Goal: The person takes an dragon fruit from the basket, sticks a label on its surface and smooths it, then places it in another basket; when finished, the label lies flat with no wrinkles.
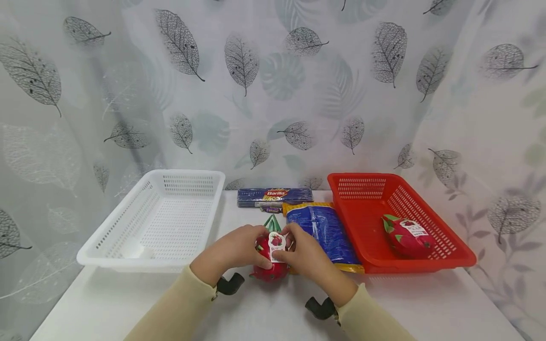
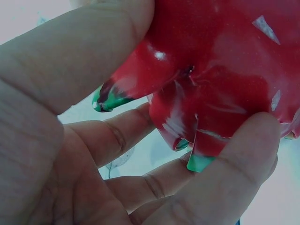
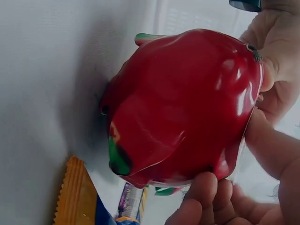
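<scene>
A shiny red dragon fruit (image 1: 276, 272) with green-tipped scales is held between both hands at the middle of the table. On its upper side is a white label (image 1: 277, 240) with a fruit picture. My left hand (image 1: 239, 248) grips the fruit from the left, thumb and fingers round its side. From the right, my right hand (image 1: 304, 248) holds it, its thumb on the label's lower edge and its fingertips at the far side. In the right wrist view, the fruit's smooth flank (image 3: 183, 103) fills the middle, with the left hand (image 3: 279, 70) beyond it.
A white basket (image 1: 108, 239) stands at the left. The red basket (image 1: 354, 227) at the right contains another labelled dragon fruit (image 1: 411, 239). Behind the hands lie a blue-and-yellow bag (image 1: 320, 229), a spaghetti pack (image 1: 251, 196) and a small purple wrapper (image 1: 271, 210).
</scene>
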`<action>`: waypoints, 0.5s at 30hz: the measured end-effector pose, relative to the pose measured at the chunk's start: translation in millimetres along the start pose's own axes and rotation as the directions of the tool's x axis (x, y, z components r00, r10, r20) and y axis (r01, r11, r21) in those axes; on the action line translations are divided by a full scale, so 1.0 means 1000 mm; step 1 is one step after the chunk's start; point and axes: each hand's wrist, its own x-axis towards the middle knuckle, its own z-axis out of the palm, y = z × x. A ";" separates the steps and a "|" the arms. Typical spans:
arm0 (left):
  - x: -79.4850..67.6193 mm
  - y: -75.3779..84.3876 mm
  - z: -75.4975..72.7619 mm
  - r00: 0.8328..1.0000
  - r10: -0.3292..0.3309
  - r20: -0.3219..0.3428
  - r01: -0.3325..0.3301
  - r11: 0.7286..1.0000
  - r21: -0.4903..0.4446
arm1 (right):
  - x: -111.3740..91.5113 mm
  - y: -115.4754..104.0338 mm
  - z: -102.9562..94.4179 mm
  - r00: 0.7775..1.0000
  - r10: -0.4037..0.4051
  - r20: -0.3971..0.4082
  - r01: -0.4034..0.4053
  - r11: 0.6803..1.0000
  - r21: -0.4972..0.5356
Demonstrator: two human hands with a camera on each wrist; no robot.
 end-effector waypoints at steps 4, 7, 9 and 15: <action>0.001 0.000 0.001 1.000 -0.015 0.003 0.015 1.000 0.002 | 0.004 0.004 0.001 1.000 0.004 0.024 -0.004 1.000 0.016; 0.001 0.000 0.001 1.000 -0.022 0.005 0.022 1.000 0.002 | 0.008 0.005 0.003 0.999 0.021 0.036 -0.023 0.999 0.042; 0.002 0.000 0.001 1.000 -0.025 0.008 0.025 1.000 0.002 | 0.011 0.006 0.004 0.999 0.035 0.035 -0.037 0.998 0.057; 0.002 0.002 0.001 0.999 -0.028 0.016 0.028 1.000 0.007 | 0.026 0.008 0.008 0.998 0.059 0.013 -0.060 0.994 0.092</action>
